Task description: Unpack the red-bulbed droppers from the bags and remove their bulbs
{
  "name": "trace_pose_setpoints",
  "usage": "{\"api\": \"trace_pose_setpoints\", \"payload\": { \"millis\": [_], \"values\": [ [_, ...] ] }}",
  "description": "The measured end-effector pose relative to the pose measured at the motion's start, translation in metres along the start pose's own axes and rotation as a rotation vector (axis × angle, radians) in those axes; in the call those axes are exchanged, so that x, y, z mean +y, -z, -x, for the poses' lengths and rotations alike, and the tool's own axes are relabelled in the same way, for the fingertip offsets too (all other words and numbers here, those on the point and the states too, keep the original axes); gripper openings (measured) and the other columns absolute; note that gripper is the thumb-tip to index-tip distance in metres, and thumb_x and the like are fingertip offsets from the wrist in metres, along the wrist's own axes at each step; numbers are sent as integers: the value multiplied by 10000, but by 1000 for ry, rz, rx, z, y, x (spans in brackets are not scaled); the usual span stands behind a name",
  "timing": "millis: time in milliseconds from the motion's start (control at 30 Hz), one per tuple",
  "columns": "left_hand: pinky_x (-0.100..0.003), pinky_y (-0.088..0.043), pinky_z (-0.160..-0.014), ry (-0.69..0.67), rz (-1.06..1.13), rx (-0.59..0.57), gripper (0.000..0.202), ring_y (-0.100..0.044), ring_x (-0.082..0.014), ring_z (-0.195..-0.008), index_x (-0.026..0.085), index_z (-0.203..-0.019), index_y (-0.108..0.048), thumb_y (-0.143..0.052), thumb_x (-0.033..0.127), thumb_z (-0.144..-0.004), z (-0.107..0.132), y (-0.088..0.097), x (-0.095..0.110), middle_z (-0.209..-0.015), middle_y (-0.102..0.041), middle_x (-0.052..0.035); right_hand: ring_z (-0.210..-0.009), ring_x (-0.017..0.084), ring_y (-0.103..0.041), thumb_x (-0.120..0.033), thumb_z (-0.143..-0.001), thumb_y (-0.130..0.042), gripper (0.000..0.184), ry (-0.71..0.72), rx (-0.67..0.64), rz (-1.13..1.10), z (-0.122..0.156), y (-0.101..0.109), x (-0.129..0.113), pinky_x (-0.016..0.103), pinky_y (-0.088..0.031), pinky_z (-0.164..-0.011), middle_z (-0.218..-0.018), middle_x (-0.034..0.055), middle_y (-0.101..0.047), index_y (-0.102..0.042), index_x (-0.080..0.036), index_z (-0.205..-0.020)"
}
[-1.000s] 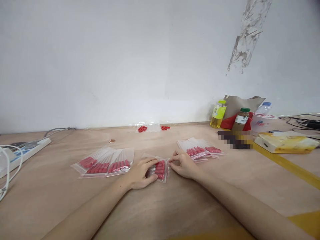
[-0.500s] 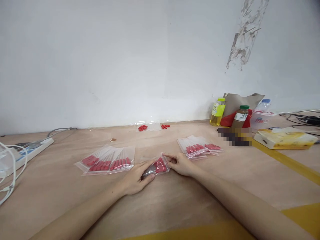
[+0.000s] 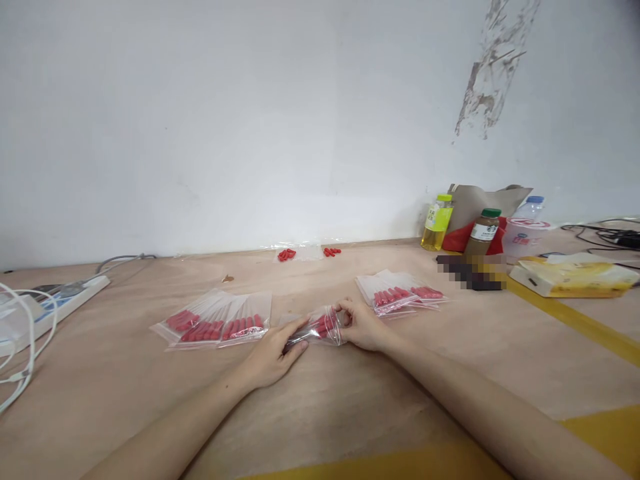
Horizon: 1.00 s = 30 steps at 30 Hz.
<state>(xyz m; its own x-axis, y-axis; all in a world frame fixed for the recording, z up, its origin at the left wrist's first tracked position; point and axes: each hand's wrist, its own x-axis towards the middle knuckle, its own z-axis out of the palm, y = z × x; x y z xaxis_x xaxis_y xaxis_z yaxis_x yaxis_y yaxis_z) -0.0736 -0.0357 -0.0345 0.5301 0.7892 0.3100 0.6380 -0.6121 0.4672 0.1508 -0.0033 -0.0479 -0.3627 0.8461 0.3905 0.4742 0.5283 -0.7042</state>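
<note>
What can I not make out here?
Left end of the held bag: head view, hidden by the left hand.
Left end of the power strip: head view, cut off by the picture edge.
Dark object: head view, covered by pixelation.
Printing on the tub: head view, too small.

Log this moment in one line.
left hand: holds clear bag | right hand: touches bag's right end | left side: fanned bags | right side: overlapping bags
</note>
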Motion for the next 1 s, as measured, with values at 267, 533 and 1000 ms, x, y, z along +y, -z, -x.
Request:
{"api": "trace_pose_setpoints", "payload": {
  "millis": [267,533,1000],
  "values": [
    [-350,-394,-957,-18,-33,-35,409,-492,-199,-1130,251,-1274,-420,-415,330,-873,1,-2,-3,-1267,-504,-37,-620,103,-534,-283,-603,-716,366,-64,-118,-287,0,-4,4,220,-422,-556,-782,8,-631,-590,-162,-925],
    [-349,-373,-984,-12,-53,-53,404,-471,-192,-1153,246,-1271,-426,-408,333,-877,2,-2,-4,-1280,-492,-37,-592,95,-518,-300,-650,-678,244,-50,-65,-281,1,-9,6,218,-414,-527,-720,0,-614,-587,-160,-828],
    [-357,-343,-1016,-10,-87,-76,400,-421,-192,-1200,267,-1277,-421,-382,359,-890,3,3,-5,-1313,-455,-15,-756,142,-619,-294,-499,-780,417,-286,-187,-699,4,10,8,282,-470,-703,-750,-4,-642,-496,-172,-780]
  ]
}}
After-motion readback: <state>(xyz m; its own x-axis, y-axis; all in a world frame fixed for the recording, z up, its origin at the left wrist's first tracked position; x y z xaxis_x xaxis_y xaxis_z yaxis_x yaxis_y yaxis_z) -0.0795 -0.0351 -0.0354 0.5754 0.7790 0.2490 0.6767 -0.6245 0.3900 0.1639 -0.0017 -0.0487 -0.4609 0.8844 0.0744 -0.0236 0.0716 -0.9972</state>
